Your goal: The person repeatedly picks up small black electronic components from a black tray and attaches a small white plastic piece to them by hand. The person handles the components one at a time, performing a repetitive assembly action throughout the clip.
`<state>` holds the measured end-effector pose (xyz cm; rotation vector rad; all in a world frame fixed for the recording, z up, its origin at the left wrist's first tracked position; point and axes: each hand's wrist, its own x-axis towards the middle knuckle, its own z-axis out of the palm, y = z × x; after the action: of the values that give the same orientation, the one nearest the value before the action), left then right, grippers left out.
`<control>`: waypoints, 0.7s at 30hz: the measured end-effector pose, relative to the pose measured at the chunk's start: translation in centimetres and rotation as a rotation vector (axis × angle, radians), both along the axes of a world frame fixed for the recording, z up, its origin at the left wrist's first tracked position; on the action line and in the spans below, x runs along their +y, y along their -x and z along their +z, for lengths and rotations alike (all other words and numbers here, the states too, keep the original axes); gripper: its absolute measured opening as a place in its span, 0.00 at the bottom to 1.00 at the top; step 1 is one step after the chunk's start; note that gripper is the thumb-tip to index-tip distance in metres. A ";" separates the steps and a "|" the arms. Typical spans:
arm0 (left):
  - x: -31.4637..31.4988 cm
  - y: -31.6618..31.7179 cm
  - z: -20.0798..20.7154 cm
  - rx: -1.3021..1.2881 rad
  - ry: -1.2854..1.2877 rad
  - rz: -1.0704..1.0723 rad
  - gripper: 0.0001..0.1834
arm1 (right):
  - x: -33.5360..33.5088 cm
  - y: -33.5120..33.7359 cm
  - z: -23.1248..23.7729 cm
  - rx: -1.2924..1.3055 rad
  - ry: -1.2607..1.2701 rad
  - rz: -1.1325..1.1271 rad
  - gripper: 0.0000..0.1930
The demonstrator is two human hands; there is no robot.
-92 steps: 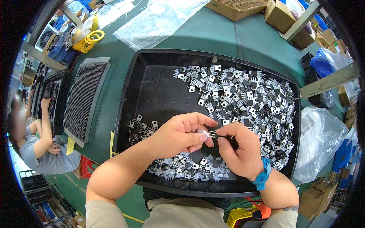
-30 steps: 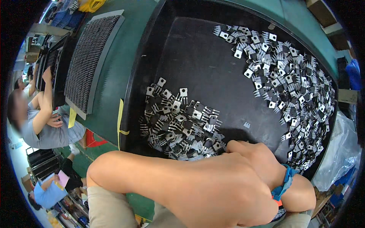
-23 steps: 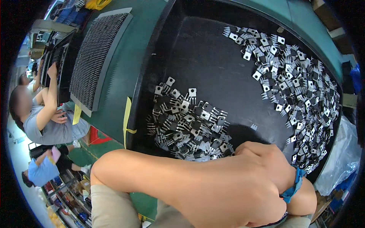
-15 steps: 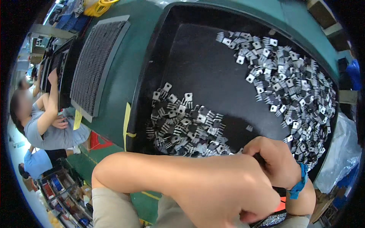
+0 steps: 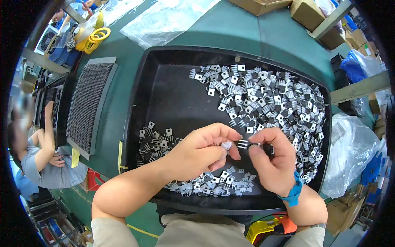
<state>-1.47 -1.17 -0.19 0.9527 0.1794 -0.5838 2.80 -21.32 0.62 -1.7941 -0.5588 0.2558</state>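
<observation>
Over the middle of a black tray (image 5: 142,92), my two hands almost meet at the fingertips. My right hand (image 5: 275,158), a blue band round its wrist, pinches a transistor with a black body and three metal leads (image 5: 242,144). The leads point toward my left hand (image 5: 205,149), whose curled fingers and thumb hold a small white crumpled piece (image 5: 226,145); its material is unclear. Loose transistors with metal tabs make a big pile (image 5: 279,99) along the tray's right side. A smaller pile (image 5: 216,183) lies at the near left, partly hidden under my left forearm.
Left of the tray, a grey board (image 5: 90,105) carries dense rows of dark parts on the green table (image 5: 197,39). A co-worker (image 5: 39,152) sits at the far left. Clear plastic bags (image 5: 349,152) lie at right, cardboard boxes (image 5: 306,14) at the back.
Both hands have risen from the tray's near edge to over its middle. My left hand came up from above my lap. The transistor in my right fingers now shows. The view has shifted.
</observation>
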 end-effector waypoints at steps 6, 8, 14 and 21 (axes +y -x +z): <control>-0.4 0.3 -0.5 -0.122 -0.102 -0.040 0.10 | 0.2 -0.6 0.4 -0.276 0.037 0.120 0.09; -0.3 0.3 -0.5 -0.154 -0.139 -0.049 0.09 | 0.4 -0.7 0.3 -0.359 0.024 0.137 0.10; 0.1 0.2 -0.4 -0.255 -0.365 -0.059 0.06 | 0.1 -0.5 0.7 -0.318 0.054 0.075 0.10; 0.5 -0.1 -0.5 -0.020 -0.095 0.059 0.07 | 0.3 -0.3 0.6 -0.299 0.035 0.043 0.10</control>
<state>-1.32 -0.69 -0.66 1.0411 0.2183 -0.5149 3.08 -21.00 1.22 -1.8686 -0.8092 0.0251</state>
